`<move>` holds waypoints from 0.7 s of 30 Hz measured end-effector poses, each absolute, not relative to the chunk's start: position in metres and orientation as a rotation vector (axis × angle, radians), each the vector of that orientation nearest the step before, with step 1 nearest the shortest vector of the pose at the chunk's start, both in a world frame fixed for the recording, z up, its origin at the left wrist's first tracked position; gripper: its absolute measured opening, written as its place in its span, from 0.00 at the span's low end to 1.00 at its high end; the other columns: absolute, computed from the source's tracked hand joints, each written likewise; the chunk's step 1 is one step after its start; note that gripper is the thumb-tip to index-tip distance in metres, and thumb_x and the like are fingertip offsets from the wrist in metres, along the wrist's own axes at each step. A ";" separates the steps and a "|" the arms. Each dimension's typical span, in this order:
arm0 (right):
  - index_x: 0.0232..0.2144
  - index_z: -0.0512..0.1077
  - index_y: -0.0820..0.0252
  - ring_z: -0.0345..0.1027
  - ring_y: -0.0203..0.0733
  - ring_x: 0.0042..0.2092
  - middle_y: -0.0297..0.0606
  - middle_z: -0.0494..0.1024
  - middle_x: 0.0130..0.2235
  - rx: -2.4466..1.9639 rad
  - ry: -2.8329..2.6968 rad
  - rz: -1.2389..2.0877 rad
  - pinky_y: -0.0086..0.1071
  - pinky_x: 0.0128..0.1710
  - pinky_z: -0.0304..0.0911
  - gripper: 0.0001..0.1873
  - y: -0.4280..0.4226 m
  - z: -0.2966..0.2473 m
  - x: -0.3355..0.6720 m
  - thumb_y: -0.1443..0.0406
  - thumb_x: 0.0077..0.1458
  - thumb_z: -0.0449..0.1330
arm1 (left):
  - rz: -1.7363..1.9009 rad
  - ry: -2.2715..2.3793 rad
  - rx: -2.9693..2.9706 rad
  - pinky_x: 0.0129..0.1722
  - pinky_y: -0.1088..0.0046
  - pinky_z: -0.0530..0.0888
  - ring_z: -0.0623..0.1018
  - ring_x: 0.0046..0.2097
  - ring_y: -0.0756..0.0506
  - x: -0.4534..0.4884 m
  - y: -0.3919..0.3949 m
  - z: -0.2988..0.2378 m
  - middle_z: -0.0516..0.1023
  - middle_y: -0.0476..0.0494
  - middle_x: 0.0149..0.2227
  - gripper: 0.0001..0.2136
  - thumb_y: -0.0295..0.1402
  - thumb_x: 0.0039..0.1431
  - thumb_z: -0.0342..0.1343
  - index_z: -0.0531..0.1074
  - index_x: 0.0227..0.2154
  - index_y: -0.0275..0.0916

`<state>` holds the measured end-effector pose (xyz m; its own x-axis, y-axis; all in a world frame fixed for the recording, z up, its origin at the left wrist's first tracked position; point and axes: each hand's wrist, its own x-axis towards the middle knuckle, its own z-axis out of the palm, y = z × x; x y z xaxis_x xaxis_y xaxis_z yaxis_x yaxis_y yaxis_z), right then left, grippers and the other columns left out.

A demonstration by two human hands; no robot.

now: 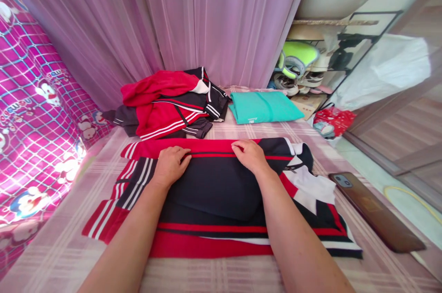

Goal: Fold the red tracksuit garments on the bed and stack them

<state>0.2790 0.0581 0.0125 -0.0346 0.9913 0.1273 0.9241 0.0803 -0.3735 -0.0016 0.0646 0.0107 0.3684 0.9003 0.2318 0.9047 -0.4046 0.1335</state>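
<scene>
A dark navy and red sports jacket point(214, 192) with white stripes lies spread flat on the checked bed sheet point(55, 247) in front of me. My left hand point(171, 164) rests on its far edge, fingers curled and pinching the fabric at the red band. My right hand point(250, 155) grips the same far edge a little to the right, fingers bent onto the cloth. The jacket's white collar point(312, 187) lies off to the right.
A heap of red and dark striped clothes point(165, 106) lies behind the jacket. A folded teal garment point(264, 106) sits beside it. A phone point(376, 212) lies at the right bed edge. Pink curtains point(193, 17) hang behind; a shoe rack point(311, 67) stands right.
</scene>
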 end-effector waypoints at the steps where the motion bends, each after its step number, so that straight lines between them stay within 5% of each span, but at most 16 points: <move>1: 0.43 0.81 0.53 0.71 0.44 0.51 0.38 0.81 0.48 -1.874 -2.052 0.304 0.34 0.52 0.62 0.17 0.058 0.012 0.278 0.60 0.63 0.52 | -0.390 -1.720 -2.577 0.49 0.59 0.71 0.78 0.47 0.39 -0.001 0.064 0.011 0.82 0.39 0.45 0.19 0.42 0.65 0.47 0.77 0.49 0.41; 7: 0.39 0.81 0.52 0.74 0.42 0.45 0.36 0.82 0.44 -1.796 -2.124 0.415 0.31 0.45 0.63 0.14 0.056 0.009 0.279 0.57 0.60 0.57 | -0.277 -1.753 -2.586 0.47 0.61 0.71 0.78 0.45 0.39 -0.003 0.062 0.016 0.81 0.40 0.41 0.16 0.43 0.64 0.49 0.79 0.41 0.41; 21: 0.33 0.80 0.53 0.74 0.41 0.40 0.35 0.83 0.39 -1.795 -2.163 0.429 0.31 0.39 0.61 0.11 0.055 0.012 0.279 0.57 0.58 0.60 | -0.083 -1.879 -2.484 0.41 0.65 0.73 0.80 0.46 0.38 0.001 0.058 0.025 0.81 0.39 0.42 0.16 0.42 0.67 0.44 0.74 0.43 0.41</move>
<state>0.2794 0.0550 0.0117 -0.1762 0.9836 0.0376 0.8948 0.1760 -0.4103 0.0008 0.0575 0.0253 0.2716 0.9607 0.0580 0.9620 -0.2727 0.0117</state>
